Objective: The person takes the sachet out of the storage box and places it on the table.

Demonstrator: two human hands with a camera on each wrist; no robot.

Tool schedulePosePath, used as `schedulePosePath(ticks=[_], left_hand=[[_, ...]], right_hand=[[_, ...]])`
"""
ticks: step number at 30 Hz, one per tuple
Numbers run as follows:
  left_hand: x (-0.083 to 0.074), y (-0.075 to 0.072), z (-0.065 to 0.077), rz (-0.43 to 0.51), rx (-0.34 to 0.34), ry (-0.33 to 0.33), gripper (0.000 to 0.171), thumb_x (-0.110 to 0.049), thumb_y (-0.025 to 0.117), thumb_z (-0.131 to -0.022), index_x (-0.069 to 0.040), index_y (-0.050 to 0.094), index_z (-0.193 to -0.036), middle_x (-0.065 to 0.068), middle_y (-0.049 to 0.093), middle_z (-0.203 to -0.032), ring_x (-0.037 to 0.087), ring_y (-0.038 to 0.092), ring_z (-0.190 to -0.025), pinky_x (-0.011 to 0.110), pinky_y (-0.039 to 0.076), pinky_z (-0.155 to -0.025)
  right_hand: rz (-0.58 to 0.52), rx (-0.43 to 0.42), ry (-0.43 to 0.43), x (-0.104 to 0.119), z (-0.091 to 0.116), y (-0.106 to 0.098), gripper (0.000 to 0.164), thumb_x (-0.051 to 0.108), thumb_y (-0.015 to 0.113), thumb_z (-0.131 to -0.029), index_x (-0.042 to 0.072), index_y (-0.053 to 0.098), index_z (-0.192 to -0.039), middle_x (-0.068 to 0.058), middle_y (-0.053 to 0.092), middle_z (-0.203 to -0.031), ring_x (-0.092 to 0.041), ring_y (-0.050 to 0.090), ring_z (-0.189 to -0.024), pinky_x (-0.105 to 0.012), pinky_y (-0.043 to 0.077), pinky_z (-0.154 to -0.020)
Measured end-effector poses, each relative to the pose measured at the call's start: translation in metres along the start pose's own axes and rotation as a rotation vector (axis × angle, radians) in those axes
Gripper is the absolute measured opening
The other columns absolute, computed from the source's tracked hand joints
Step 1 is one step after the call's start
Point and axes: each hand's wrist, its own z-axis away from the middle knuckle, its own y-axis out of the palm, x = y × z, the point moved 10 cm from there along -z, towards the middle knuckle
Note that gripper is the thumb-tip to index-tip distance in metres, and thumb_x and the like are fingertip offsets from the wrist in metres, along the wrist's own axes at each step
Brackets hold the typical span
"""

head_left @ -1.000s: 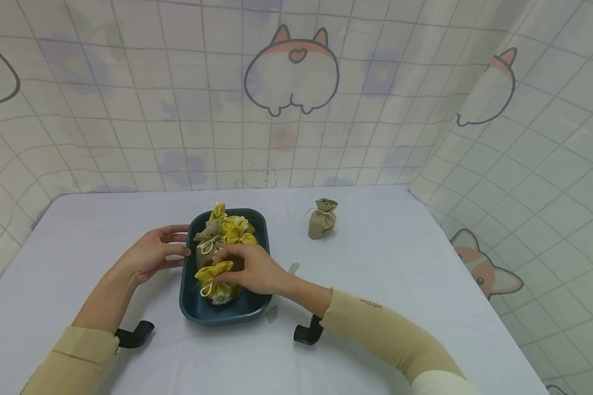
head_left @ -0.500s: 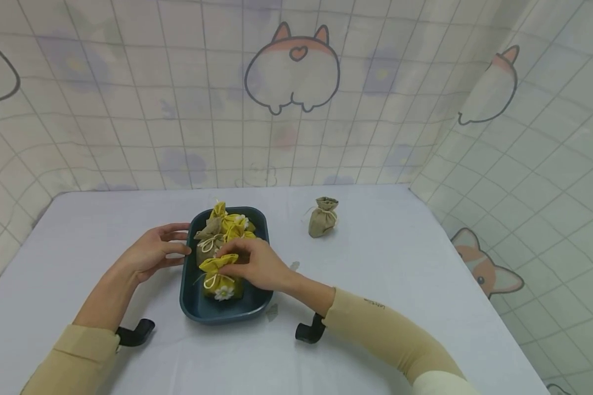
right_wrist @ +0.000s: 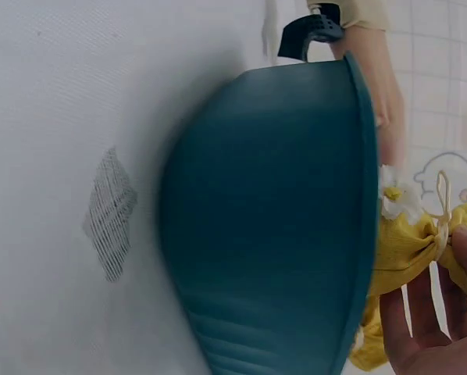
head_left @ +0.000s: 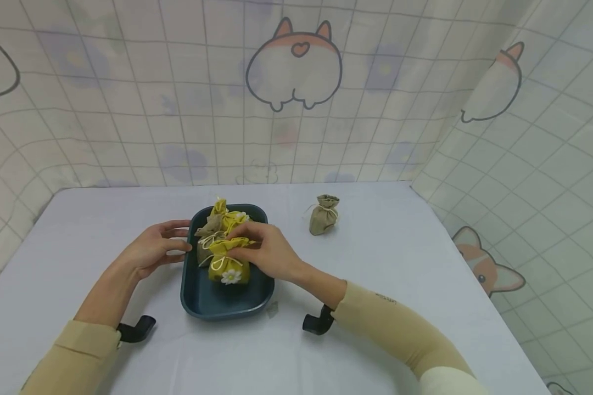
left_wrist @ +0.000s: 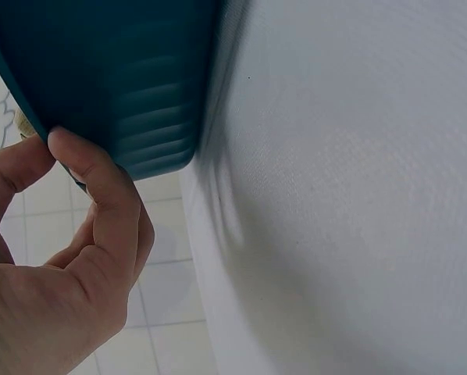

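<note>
A dark teal tray (head_left: 217, 316) stands on the table with small drawstring pouches in it. My right hand (head_left: 269, 252) pinches the gathered neck of a yellow drawstring pouch (head_left: 229, 272) with a white flower on its front. In the right wrist view this yellow pouch (right_wrist: 401, 254) shows above the tray's rim. My left hand (head_left: 155, 249) is at the tray's left side, and in the left wrist view its thumb and a finger pinch the rim. A beige pouch (head_left: 206, 253) and other yellow pouches (head_left: 234, 218) sit toward the tray's far end, partly hidden by my right hand.
Another beige drawstring pouch (head_left: 323, 216) stands upright on the white-covered table (head_left: 385, 247), right of the tray. A grey patch (right_wrist: 111, 215) marks the cloth beside the tray. A patterned curtain (head_left: 178, 109) hangs behind the table and along its right side.
My right hand has moved the yellow pouch up from the tray's near part, away from me and slightly right. The left hand stays at the tray's side.
</note>
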Motion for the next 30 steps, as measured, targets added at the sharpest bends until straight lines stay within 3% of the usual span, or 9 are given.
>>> schedulePosePath(ticks=[17, 24, 30], left_hand=[[-0.001, 0.001, 0.0, 0.012, 0.003, 0.011, 0.078, -0.003, 0.063, -0.096, 0.001, 0.021, -0.161, 0.03, 0.034, -0.156, 0.03, 0.057, -0.12, 0.035, 0.057, -0.09], [-0.001, 0.001, 0.001, 0.021, 0.002, 0.013, 0.077, -0.002, 0.062, -0.096, 0.002, 0.021, -0.161, 0.03, 0.034, -0.156, 0.031, 0.057, -0.12, 0.034, 0.057, -0.088], [-0.001, 0.002, 0.001, 0.031, 0.003, 0.015, 0.077, -0.002, 0.064, -0.096, 0.001, 0.022, -0.161, 0.03, 0.035, -0.155, 0.024, 0.061, -0.113, 0.033, 0.057, -0.086]], right_hand=[[0.01, -0.113, -0.067, 0.03, 0.005, -0.047, 0.021, 0.0, 0.074, -0.094, 0.002, 0.069, -0.114, -0.007, 0.07, -0.11, -0.019, 0.067, -0.101, -0.036, 0.057, -0.09], [0.043, -0.153, -0.051, 0.029, 0.012, -0.068, 0.019, 0.001, 0.074, -0.093, 0.004, 0.07, -0.112, -0.006, 0.071, -0.109, -0.02, 0.068, -0.1, -0.037, 0.058, -0.088], [0.072, -0.19, -0.031, 0.024, 0.022, -0.089, 0.019, -0.001, 0.074, -0.093, 0.002, 0.07, -0.111, -0.009, 0.071, -0.11, -0.022, 0.068, -0.101, -0.038, 0.058, -0.09]])
